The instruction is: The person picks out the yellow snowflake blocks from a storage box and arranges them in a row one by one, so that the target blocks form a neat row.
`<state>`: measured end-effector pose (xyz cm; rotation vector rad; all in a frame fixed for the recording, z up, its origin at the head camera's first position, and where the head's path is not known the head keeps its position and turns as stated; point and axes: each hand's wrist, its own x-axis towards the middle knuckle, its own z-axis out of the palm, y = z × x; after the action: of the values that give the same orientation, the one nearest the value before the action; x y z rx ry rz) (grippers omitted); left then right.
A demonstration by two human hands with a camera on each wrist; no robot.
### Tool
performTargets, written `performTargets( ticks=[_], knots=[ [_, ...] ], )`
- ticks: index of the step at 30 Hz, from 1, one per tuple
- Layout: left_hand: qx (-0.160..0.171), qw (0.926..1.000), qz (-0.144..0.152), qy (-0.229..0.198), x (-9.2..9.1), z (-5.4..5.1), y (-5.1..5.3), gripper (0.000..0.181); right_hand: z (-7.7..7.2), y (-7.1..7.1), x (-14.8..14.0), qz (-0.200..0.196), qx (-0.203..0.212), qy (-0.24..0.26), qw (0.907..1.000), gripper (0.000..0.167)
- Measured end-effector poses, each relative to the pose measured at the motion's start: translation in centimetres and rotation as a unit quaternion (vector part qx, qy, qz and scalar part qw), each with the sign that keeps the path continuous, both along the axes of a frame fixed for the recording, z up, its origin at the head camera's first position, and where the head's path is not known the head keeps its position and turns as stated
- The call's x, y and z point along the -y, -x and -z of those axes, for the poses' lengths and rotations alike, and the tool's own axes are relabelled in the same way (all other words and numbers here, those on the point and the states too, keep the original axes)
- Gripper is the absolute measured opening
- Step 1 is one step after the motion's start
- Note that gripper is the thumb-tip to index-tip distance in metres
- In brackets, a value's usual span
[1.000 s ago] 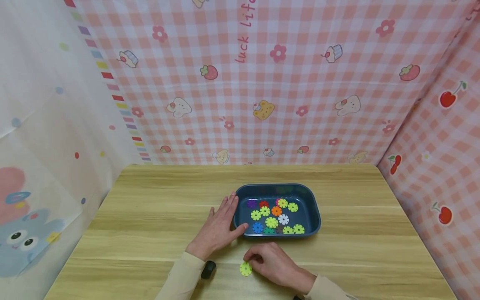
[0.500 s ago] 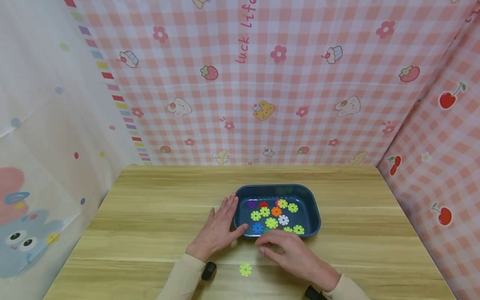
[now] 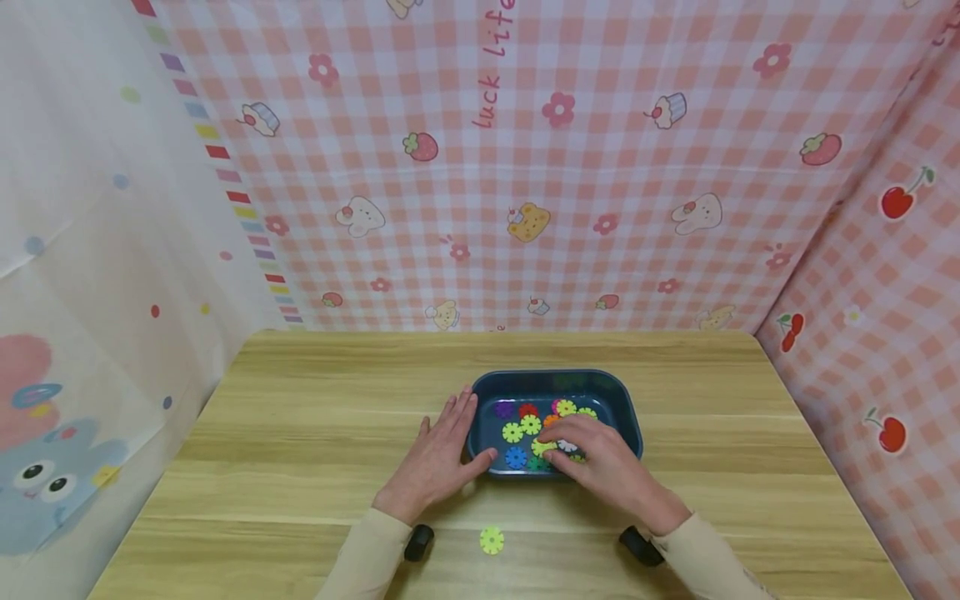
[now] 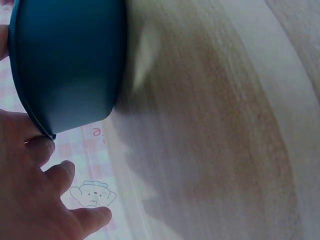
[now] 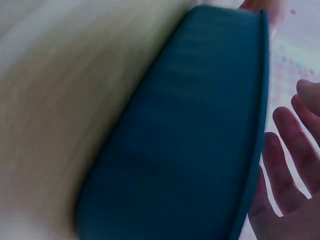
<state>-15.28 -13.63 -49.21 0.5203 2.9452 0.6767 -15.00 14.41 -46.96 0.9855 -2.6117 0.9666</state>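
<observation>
A dark blue rectangular tray with rounded corners and a glossy finish [image 3: 517, 385] stands on the pale wood-grain surface [image 3: 300, 433]. The left hand [image 3: 435, 468] rests against the tray's left end, its fingers straight and lying along that side, the thumb at the near left corner; the left wrist view shows the fingers spread apart, one touching the rim. The right hand [image 3: 611, 473] is over the near right part of the tray, fingers relaxed and slightly bent, forefinger and thumb apart, both close to a toothed yellow-green disc [image 3: 542, 448]; whether either touches it cannot be told. In the right wrist view the fingers are loosely extended beyond the tray's rim

Inside the tray lie more flat, toothed discs: a purple disc [image 3: 504, 409] and a red disc [image 3: 528, 412] toward the far side, a blue disc [image 3: 516, 457] beside a dark green disc [image 3: 537, 463] at the near side, and other yellow-green discs [image 3: 530, 425] among them. An orange disc [image 3: 551, 421] and a white disc [image 3: 567, 446] are partly covered by the right hand. One single yellow-green toothed disc [image 3: 492, 541] lies flat outside the tray, on the surface between the two cream sleeves [image 3: 366, 550]. Behind stands a pink-and-white checked cloth [image 3: 465, 192] printed with flowers, strawberries and cupcakes
</observation>
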Motion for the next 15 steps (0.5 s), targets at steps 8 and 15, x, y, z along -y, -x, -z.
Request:
performTargets(
  ticks=[8,15],
  knots=[
    [-0.003,1.0000,0.002,-0.001,0.0,-0.1,0.0,0.090,0.0,1.8,-0.5,-0.001,0.074,-0.059,0.9956,0.026],
    [-0.003,1.0000,0.002,0.002,0.0,-0.1,0.0,0.090,0.4,3.3,-0.6,-0.027,0.124,-0.097,0.9871,0.028]
  ],
)
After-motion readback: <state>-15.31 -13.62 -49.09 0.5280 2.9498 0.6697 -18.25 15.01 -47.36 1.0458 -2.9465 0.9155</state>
